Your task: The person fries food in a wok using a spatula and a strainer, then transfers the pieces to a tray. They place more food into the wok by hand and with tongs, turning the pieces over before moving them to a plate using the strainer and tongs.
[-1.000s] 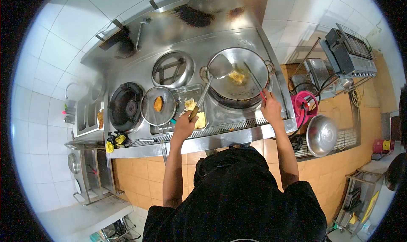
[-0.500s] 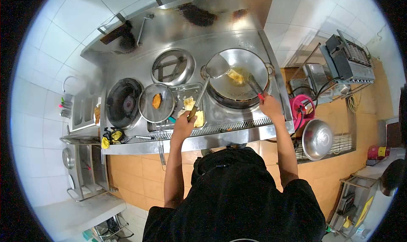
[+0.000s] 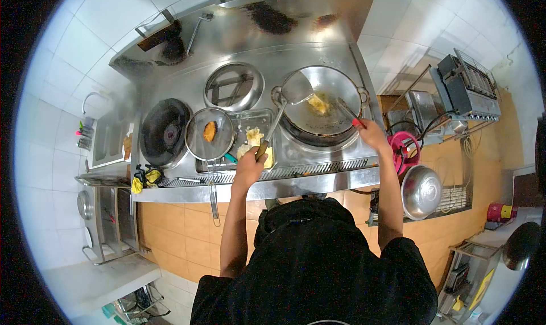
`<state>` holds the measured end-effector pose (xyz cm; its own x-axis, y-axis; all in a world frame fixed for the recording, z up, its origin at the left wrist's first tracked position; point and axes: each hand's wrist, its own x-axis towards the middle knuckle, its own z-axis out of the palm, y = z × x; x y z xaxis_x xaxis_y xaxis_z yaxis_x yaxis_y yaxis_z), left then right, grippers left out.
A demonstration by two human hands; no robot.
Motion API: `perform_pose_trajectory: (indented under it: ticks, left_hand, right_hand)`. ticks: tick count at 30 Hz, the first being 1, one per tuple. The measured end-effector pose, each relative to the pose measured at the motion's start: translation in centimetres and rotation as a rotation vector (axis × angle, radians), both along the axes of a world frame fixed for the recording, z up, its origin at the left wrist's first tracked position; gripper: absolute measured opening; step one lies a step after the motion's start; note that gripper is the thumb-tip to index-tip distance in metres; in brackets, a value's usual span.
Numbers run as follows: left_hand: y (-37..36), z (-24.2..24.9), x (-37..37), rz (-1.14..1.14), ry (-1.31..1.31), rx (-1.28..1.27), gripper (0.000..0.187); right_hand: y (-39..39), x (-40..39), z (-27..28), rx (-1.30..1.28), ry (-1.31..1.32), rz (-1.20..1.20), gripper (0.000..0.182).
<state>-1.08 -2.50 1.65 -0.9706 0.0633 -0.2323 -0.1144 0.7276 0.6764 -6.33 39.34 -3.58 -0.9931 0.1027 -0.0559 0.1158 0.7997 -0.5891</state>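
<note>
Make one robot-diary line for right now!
left hand: wide-headed utensil | right hand: red-gripped utensil | wok: yellowish food | strainer: orange piece

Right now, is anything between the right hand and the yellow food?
Only the wok rim lies between the right hand and the yellow food; the hand's red-handled utensil reaches past it. The ladle is on the opposite side.

Wok (image 3: 319, 77): silver-grey. Frying food (image 3: 318, 104): yellow-gold. Fried piece (image 3: 210, 131) in the strainer: orange-brown. Tool grip (image 3: 357, 122) at the wok: red. Worktop (image 3: 296, 184): silver-grey. Stove backsplash (image 3: 239, 32): silver-grey, blotched black and brown. Shirt (image 3: 318, 268): black. Reel-shaped item (image 3: 405, 148): bright pink. Floor (image 3: 170, 228): orange tiles, grid pattern.
</note>
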Motion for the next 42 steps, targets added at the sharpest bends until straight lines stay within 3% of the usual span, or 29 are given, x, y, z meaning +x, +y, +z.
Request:
perform_pose_trajectory:
  ticks: [1, 3, 4, 6, 9, 17, 20, 23, 25, 27, 29, 33, 35, 39, 42]
  left_hand:
    - [0.2, -0.1, 0.0, 0.002, 0.001, 0.002, 0.038]
    - [1.2, 0.0, 0.0, 0.017, 0.019, 0.034, 0.036]
    - [1.9, 0.4, 0.1, 0.019, 0.019, 0.034, 0.036]
    - [3.3, 1.2, -0.1, -0.032, 0.044, -0.029, 0.033]
    - [5.2, 0.7, -0.9, -0.093, 0.053, -0.125, 0.03]
    - [5.4, -0.5, -2.7, -0.135, 0.027, -0.206, 0.032]
    - [4.9, 0.0, -2.8, -0.081, 0.015, -0.124, 0.033]
    - [4.0, -0.7, -2.8, -0.054, 0.02, -0.05, 0.038]
    - [3.3, -1.2, -2.6, -0.019, 0.012, 0.061, 0.04]
    - [2.6, -1.3, -2.1, -0.001, 0.006, 0.095, 0.038]
    - [2.3, -1.1, -1.6, 0.059, 0.001, 0.244, 0.036]
    - [1.6, -0.8, -1.0, 0.095, -0.029, 0.191, 0.035]
    - [1.5, -2.0, -0.7, 0.079, 0.005, 0.145, 0.037]
    - [1.9, -3.5, 0.5, 0.1, 0.05, 0.224, 0.039]
    - [2.6, -2.7, 0.9, 0.085, 0.069, 0.119, 0.041]
  right_hand:
    - [-0.5, 0.3, 1.6, 0.002, 0.001, 0.002, 0.035]
    - [-1.1, 1.3, 4.6, -0.492, -0.333, -0.186, 0.032]
    - [-1.3, 1.8, 4.2, -0.492, -0.333, -0.185, 0.032]
    - [-1.6, 2.7, 3.3, -0.822, -0.357, -0.265, 0.028]
    - [-2.1, 3.7, 2.9, -1.05, -0.391, -0.332, 0.028]
    - [-1.8, 6.5, 2.3, -1.059, -0.275, -0.386, 0.029]
    - [-2.2, 7.0, 2.4, -1.139, -0.236, -0.39, 0.033]
    - [-2.8, 7.0, 1.9, -1.331, -0.305, -0.398, 0.035]
    - [-3.2, 7.1, 1.0, -1.594, -0.356, -0.403, 0.038]
    - [-3.4, 7.0, -0.1, -1.716, -0.385, -0.364, 0.041]
    - [-3.7, 7.1, -0.7, -2.008, -0.449, -0.22, 0.043]
    - [-5.8, 6.8, 0.0, -1.781, -0.398, -0.396, 0.044]
    - [-6.5, 6.8, 0.3, -1.198, -0.203, -0.408, 0.046]
    - [-6.3, 6.6, -0.1, -0.934, -0.091, -0.314, 0.054]
    - [-5.0, 6.7, 0.3, -0.701, -0.107, -0.316, 0.054]
